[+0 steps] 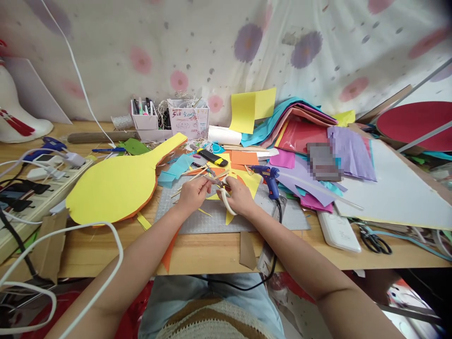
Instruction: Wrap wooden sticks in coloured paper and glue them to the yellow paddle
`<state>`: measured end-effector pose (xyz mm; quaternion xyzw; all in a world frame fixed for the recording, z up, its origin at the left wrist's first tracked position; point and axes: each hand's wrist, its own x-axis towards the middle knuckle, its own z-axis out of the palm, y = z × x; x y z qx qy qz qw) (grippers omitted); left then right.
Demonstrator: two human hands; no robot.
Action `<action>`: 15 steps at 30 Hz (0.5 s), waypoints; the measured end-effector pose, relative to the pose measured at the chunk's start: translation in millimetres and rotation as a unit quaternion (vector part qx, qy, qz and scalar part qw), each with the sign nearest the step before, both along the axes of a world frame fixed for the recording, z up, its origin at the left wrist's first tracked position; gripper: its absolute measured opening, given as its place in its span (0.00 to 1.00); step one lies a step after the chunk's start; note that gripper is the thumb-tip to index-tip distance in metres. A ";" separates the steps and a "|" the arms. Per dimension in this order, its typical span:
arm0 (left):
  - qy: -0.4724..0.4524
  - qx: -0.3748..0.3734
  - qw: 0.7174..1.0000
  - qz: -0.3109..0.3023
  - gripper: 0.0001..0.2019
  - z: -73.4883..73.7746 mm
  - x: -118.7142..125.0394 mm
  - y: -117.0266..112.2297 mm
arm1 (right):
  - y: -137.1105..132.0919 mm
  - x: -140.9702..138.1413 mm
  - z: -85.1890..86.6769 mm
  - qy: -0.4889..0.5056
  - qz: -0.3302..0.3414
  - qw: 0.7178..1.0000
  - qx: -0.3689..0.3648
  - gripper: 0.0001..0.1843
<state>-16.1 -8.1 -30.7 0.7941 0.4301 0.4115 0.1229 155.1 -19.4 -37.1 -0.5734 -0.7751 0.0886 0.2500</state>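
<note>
Right hand [240, 195]: gripped the white-handled scissors [226, 201], with fingers closed at the handle loops.
Left hand [192, 194]: was curled, with thumb and fingers drawn in at the blades; could not tell whether closed on a small piece or on nothing.
Scissors' place: were held over the grey cutting mat [294, 222], between both hands, with blades pointing toward the left.
Mat: lay flat on the wooden table [212, 258], partly covered by paper scraps and tools.
Yellow paper [251, 184]: lay in cut pieces on the mat, beside and beyond the right hand.
Thin sticks [197, 174]: lay loose just beyond the left hand.
Utility knife [213, 157]: lay beyond both hands, black and yellow, near orange paper [240, 158].
Blue glue gun [270, 177]: lay near the right hand, with a black cord [281, 212] trailing over the table's front edge.
Large yellow cutout [113, 188]: lay left of the mat, rounded, with a narrow neck and an orange layer beneath.
Coloured sheets [294, 115]: lay heaped at the back right, blue, pink and red among them.
White slab [339, 230]: lay right of the mat, near black-handled shears [376, 241].
Pen box [145, 123]: stood at the back, before a floral curtain [155, 42].
</note>
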 end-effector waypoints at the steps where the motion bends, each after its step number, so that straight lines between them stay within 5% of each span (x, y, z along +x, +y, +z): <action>1: 0.000 -0.016 1.000 -0.005 0.14 -0.3 -0.3 1.1 | 1.1 0.3 -0.7 0.002 0.005 1.000 0.000 0.09; 7: 0.011 -0.092 0.995 -0.029 0.15 2.5 -1.7 4.5 | 3.2 2.6 -3.0 0.015 -0.017 1.000 -0.021 0.10; 15: 0.039 -0.099 0.994 -0.024 0.16 5.0 -1.1 2.2 | 0.0 1.1 -3.2 -0.010 -0.041 0.999 -0.018 0.10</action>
